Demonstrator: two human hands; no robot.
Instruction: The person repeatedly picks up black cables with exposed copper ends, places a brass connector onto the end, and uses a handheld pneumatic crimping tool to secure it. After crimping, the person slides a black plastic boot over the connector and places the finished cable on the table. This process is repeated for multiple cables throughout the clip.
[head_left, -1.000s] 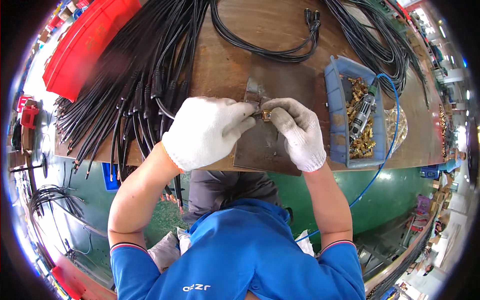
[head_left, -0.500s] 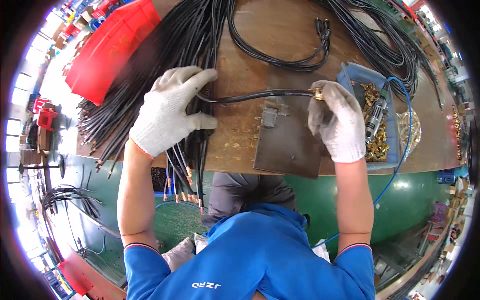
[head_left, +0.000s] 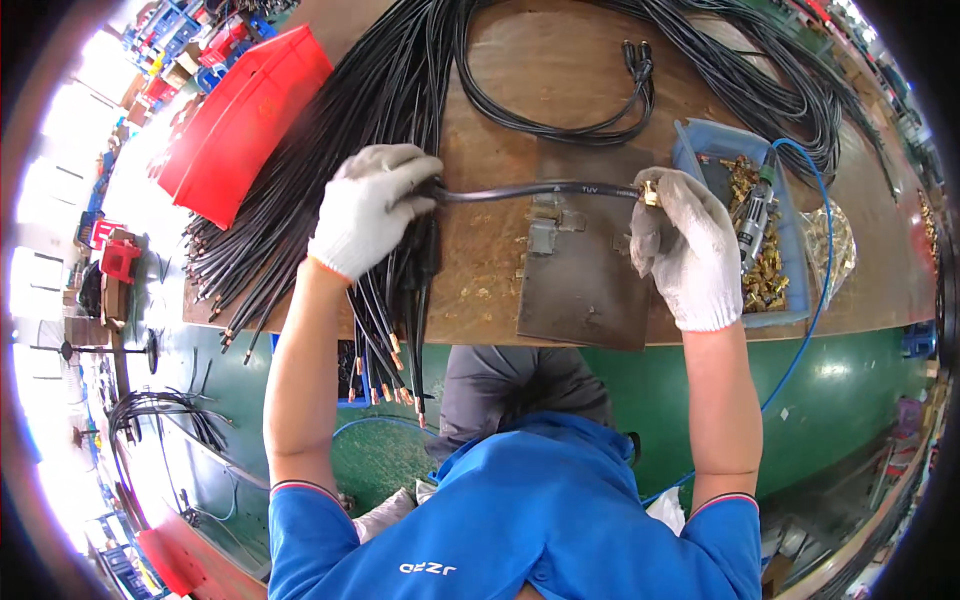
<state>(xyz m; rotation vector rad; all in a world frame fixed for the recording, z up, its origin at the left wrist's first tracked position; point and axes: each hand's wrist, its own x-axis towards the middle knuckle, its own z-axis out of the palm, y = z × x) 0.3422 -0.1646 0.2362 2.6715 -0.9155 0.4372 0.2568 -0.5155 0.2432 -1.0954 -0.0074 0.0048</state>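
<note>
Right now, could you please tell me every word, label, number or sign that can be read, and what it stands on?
Blue shirt: white letters on the chest, upside down in this view; legible in part, but I won't copy them out.
Black cable in hand: pale print along its length, partly legible, likewise not copied.
Red box: faint marking on its side, too blurred to read.

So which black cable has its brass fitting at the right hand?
The single cable running between left hand and right hand, fitting at its right end; the others lie in bunches or a loop.
</note>
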